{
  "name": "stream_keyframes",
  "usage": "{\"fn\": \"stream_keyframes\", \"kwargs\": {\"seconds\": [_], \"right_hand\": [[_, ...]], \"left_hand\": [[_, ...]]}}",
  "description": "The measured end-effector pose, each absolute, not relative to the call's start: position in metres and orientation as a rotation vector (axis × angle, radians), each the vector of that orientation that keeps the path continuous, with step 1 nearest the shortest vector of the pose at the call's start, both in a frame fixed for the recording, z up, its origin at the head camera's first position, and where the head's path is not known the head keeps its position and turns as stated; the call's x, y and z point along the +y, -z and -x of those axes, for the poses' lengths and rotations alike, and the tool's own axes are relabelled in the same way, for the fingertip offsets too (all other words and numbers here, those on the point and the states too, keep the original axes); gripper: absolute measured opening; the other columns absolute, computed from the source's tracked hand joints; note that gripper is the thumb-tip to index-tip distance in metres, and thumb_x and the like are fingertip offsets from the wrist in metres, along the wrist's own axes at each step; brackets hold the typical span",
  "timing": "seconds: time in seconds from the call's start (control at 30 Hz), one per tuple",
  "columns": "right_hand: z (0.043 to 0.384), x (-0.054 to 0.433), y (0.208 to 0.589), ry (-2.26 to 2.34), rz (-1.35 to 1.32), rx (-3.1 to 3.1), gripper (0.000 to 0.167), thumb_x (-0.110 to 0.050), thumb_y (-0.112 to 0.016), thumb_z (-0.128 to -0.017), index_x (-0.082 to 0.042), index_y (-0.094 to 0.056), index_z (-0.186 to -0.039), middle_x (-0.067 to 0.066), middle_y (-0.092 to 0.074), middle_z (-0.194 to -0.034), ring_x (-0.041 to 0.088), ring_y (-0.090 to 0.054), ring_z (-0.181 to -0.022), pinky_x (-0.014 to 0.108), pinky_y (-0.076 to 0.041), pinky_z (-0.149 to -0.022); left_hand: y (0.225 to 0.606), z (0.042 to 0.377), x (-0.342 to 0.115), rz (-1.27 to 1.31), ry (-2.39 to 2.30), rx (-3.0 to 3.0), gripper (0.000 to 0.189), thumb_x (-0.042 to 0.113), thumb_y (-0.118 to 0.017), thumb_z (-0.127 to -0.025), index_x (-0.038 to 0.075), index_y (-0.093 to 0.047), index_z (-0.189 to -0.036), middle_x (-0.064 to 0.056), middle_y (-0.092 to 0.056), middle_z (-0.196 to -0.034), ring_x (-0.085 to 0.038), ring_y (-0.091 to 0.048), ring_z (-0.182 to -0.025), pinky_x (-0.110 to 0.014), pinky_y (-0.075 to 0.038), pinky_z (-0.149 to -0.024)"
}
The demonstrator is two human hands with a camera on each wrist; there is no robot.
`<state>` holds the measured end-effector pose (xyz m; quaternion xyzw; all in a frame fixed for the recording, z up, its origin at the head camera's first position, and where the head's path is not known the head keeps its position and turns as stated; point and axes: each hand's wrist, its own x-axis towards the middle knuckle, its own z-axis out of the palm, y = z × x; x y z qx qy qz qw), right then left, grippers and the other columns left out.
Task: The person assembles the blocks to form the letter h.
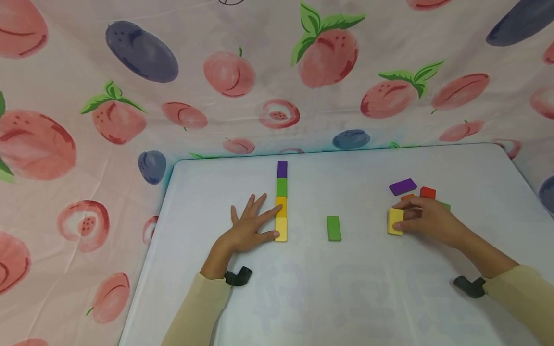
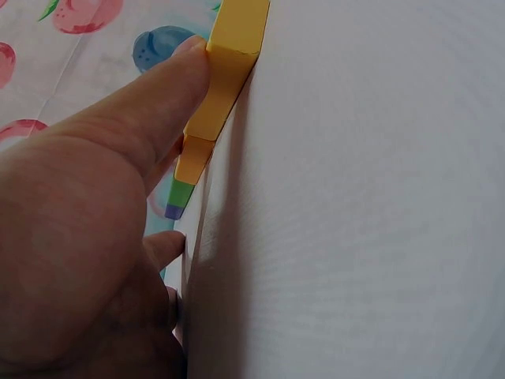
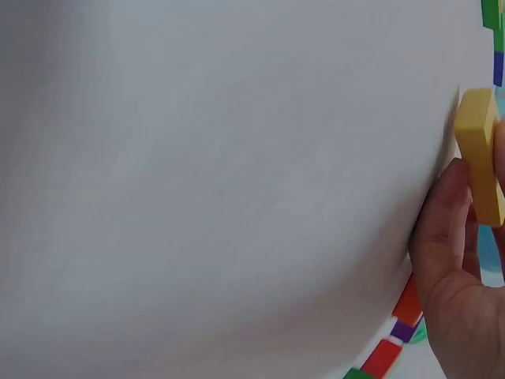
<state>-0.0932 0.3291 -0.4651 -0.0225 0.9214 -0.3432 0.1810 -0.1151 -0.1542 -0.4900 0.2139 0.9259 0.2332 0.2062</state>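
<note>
Fruit-printed cloth (image 1: 186,91) fills the head view's upper part above a white bench (image 1: 359,298). Centre-left, the left hand (image 1: 246,233), fingers spread, touches a column of four blocks (image 1: 282,190); a green block (image 1: 333,228) lies near centre; at right, the right hand (image 1: 428,220) pinches a yellow block (image 1: 393,221). Left wrist view: the column slants at upper left. Right wrist view: the yellow block is at right.
</note>
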Motion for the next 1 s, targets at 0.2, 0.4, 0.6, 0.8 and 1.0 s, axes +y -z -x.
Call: {"fn": "stream_keyframes", "kwargs": {"seconds": [0.2, 0.4, 0.6, 0.8, 1.0], "right_hand": [[0.098, 0.316, 0.465, 1.041, 0.032, 2.592, 0.065, -0.053, -0.083, -0.081, -0.016, -0.064, -0.130, 0.012, -0.069, -0.123, 0.033, -0.068, -0.113, 0.016, -0.056, -0.077], [0.106, 0.296, 0.465, 1.081, -0.027, 2.555, 0.067, -0.054, -0.081, -0.083, -0.017, -0.063, -0.136, 0.013, -0.071, -0.124, 0.030, -0.068, -0.113, 0.015, -0.054, -0.079], [0.115, 0.276, 0.469, 1.146, -0.053, 2.513, 0.068, -0.052, -0.080, -0.084, -0.020, -0.062, -0.141, 0.012, -0.066, -0.132, 0.028, -0.066, -0.117, 0.015, -0.053, -0.084], [0.121, 0.253, 0.470, 1.229, -0.092, 2.476, 0.067, -0.049, -0.079, -0.087, -0.022, -0.058, -0.145, 0.014, -0.062, -0.137, 0.031, -0.065, -0.120, 0.020, -0.056, -0.086], [0.127, 0.237, 0.472, 1.264, -0.103, 2.485, 0.061, -0.045, -0.079, -0.088, -0.016, -0.058, -0.138, 0.012, -0.065, -0.133, 0.030, -0.064, -0.120, 0.022, -0.057, -0.085]], "left_hand": [[0.491, 0.116, -0.154, -0.592, -0.648, 2.582, 0.070, 0.060, -0.059, -0.096, 0.047, -0.029, -0.158, 0.001, 0.003, -0.174, -0.029, 0.018, -0.159, -0.075, 0.023, -0.111], [0.491, 0.116, -0.154, -0.595, -0.644, 2.591, 0.071, 0.061, -0.059, -0.096, 0.046, -0.029, -0.158, 0.001, 0.002, -0.174, -0.030, 0.017, -0.159, -0.075, 0.023, -0.111], [0.491, 0.116, -0.155, -0.595, -0.633, 2.594, 0.070, 0.060, -0.059, -0.096, 0.046, -0.029, -0.158, 0.001, 0.003, -0.174, -0.030, 0.017, -0.159, -0.076, 0.022, -0.111], [0.492, 0.116, -0.155, -0.595, -0.654, 2.593, 0.071, 0.060, -0.060, -0.096, 0.047, -0.029, -0.158, 0.001, 0.002, -0.174, -0.030, 0.017, -0.159, -0.075, 0.023, -0.111], [0.492, 0.116, -0.155, -0.597, -0.667, 2.588, 0.071, 0.060, -0.060, -0.096, 0.047, -0.030, -0.158, 0.001, 0.002, -0.174, -0.030, 0.018, -0.159, -0.075, 0.023, -0.111]]}}
